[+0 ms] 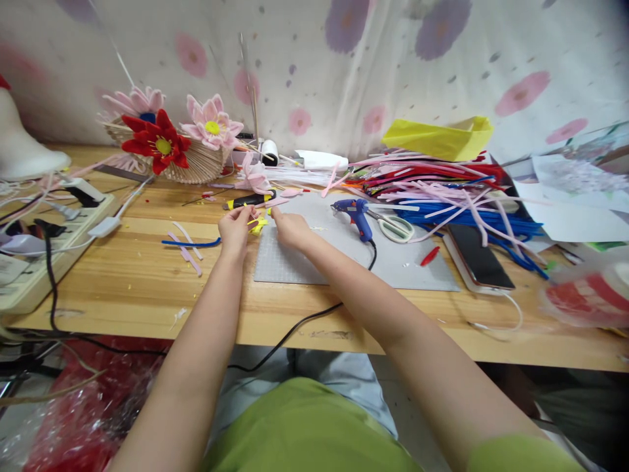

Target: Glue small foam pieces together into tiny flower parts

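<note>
A small yellow piece [258,224] sits at the far left corner of the grey mat [295,265], and both hands meet over it. The left hand [236,229] has its fingertips pinched on the piece from the left, and a thin pale strand seems to run between the fingers, though it is too small to be sure. The right hand [291,228] rests on the mat just right of the piece, fingers curled down and closed toward it; whether it truly grips the piece I cannot tell. Just beyond the hands lies a black-and-yellow tool [248,200], and near it a pink flower [255,176]. On the mat's far side stands a blue glue gun [356,213], its black cord trailing off the table's near edge, with scissors [396,227] touching it on the right. A red scrap [429,256] lies by the mat's right edge, and a phone [477,255] just past that. A heap of pipe cleaners [442,190] in pink, red and blue fills the far right of the table [137,282], with yellow paper [439,137] on top. To the left of the hands lie a few loose stems [189,244], farther left a power strip [29,262], and at the far left edge a fan [196,164] bearing a red flower [157,143].
</note>
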Tool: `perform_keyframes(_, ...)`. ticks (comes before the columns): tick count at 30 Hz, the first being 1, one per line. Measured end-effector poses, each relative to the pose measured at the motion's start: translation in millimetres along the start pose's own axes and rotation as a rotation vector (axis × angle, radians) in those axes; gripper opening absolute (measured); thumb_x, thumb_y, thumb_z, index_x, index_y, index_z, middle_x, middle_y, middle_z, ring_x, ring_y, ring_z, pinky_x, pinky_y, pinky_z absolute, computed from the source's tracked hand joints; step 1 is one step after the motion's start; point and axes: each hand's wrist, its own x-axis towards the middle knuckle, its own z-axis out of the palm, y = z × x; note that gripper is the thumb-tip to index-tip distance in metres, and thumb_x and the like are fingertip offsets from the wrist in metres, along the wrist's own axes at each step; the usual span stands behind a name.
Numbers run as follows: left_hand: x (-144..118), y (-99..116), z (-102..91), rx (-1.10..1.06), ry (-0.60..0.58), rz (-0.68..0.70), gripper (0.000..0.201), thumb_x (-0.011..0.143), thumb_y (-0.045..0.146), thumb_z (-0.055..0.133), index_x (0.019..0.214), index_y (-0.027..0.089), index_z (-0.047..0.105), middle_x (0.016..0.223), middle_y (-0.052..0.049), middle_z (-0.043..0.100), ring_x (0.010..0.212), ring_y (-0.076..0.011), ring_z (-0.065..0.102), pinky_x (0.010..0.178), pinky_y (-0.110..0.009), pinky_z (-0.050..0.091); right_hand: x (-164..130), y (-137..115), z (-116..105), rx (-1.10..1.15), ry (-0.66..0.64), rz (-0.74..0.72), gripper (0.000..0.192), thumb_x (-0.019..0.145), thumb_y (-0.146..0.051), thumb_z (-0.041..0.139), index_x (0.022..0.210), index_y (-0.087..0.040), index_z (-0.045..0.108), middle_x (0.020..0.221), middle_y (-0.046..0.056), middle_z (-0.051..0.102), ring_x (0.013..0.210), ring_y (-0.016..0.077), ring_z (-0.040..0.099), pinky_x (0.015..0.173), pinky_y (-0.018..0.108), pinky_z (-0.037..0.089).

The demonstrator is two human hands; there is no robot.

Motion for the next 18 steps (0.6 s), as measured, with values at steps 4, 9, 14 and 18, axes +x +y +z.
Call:
perform_keyframes(4,-3.6,-2.2,2.7,0.013,-0.059,0.002,0.016,0.064,0.027,0.069,0.066,0.013,0.062,0.063,0.001,0.06,0.06,-0.0073,0.057,0.063,-0.022,0.05,-3.9,13.2,-10.6,0.384,0.019,0.036,0.048,0.069,-0.007,0.053,0.116,-0.017,0.044,0.089,0.008,0.068,0.081,0.0209,0.063,0.074,0.033,0.046)
perform_keyframes(9,-22.3,-12.4,14.0,0.108,-0.346,-0.137,0.019,0.062,0.027,0.073,0.068,0.011,0.065,0.064,-0.002,0.063,0.061,-0.0084,0.058,0.062,-0.023,0.051,-15.7,41.7,-15.0,1.301,0.1,0.206,0.035,0.065,-0.016,0.061,0.095,-0.021,0.045,0.071,-0.005,0.06,0.066,0.0098,0.057,0.068,0.026,0.046)
perform_keyframes(14,-39.8,-19.9,23.3,0.084,-0.529,-0.32,0.024,0.061,0.027,0.078,0.075,0.01,0.068,0.07,-0.006,0.068,0.068,-0.0121,0.064,0.069,-0.026,0.054,-27.9,50.4,1.8,1.533,0.243,0.3,0.036,0.058,-0.016,0.065,0.088,-0.022,0.046,0.069,-0.006,0.059,0.064,0.0086,0.056,0.066,0.025,0.043)
perform_keyframes(18,-43.3,-20.7,24.8,0.097,-0.537,-0.386,0.023,0.062,0.026,0.078,0.076,0.01,0.068,0.073,-0.008,0.07,0.07,-0.0142,0.067,0.065,-0.026,0.055,-32.7,44.8,13.2,1.543,0.359,0.315,0.036,0.057,-0.015,0.065,0.087,-0.022,0.045,0.068,-0.007,0.058,0.062,0.0084,0.054,0.064,0.025,0.043)
